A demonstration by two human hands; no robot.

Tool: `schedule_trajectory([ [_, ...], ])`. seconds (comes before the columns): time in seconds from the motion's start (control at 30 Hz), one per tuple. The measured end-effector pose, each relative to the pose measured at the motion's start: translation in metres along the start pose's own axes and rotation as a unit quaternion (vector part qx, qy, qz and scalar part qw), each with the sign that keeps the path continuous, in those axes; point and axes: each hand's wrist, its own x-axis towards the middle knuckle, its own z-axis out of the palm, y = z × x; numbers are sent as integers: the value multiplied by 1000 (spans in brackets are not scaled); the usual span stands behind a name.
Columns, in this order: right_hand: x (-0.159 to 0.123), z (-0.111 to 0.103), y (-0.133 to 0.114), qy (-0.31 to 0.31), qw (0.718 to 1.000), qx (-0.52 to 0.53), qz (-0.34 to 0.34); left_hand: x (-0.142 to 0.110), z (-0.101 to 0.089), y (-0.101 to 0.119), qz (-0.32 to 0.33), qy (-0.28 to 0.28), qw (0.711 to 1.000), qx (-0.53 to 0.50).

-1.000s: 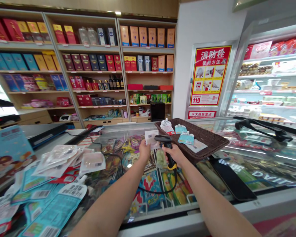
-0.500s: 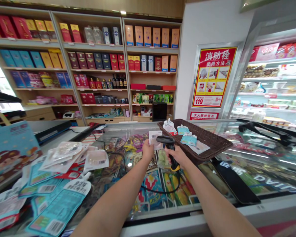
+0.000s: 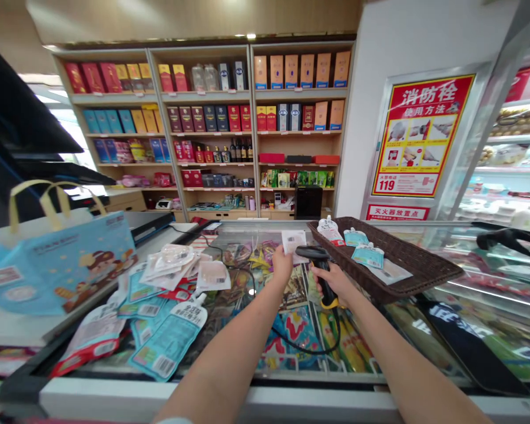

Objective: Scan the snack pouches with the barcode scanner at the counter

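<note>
My left hand (image 3: 282,263) pinches the edge of a small white packet (image 3: 294,240) and holds it up over the glass-topped freezer (image 3: 242,377). Wrapped around the handle of a black barcode scanner (image 3: 321,274) is my right hand (image 3: 331,280). The scanner's head is close beside the packet, and its cable loops down over the glass. To the right, a brown wicker basket (image 3: 428,268) holds a red-and-white spouted pouch (image 3: 330,231), blue pouches (image 3: 367,255) and a flat white packet (image 3: 392,271). A pile of blue spouted pouches (image 3: 170,338) and white packets (image 3: 214,275) lies at left.
A blue paper bag (image 3: 92,259) with yellow handles stands at far left, below a dark monitor (image 3: 22,112). A black panel (image 3: 472,347) lies on the glass at right. Shelves of boxes (image 3: 212,118) and a red-and-yellow poster (image 3: 424,135) are behind.
The view has swung left, so the scene sits further right and the whole blue bag and the monitor show. Both hands keep their holds on the packet and scanner.
</note>
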Motion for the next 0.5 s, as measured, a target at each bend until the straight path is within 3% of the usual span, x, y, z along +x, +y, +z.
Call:
schedule_trajectory([
  [0.13,6,37,-7,-48,999,12,10,15,-57,13,30,33,998,33],
  [0.37,19,128,-12,-129,990,44,20,27,-196,37,51,169,970,165],
  [0.5,22,174,-7,-171,983,55,22,31,-263,46,38,240,942,230],
])
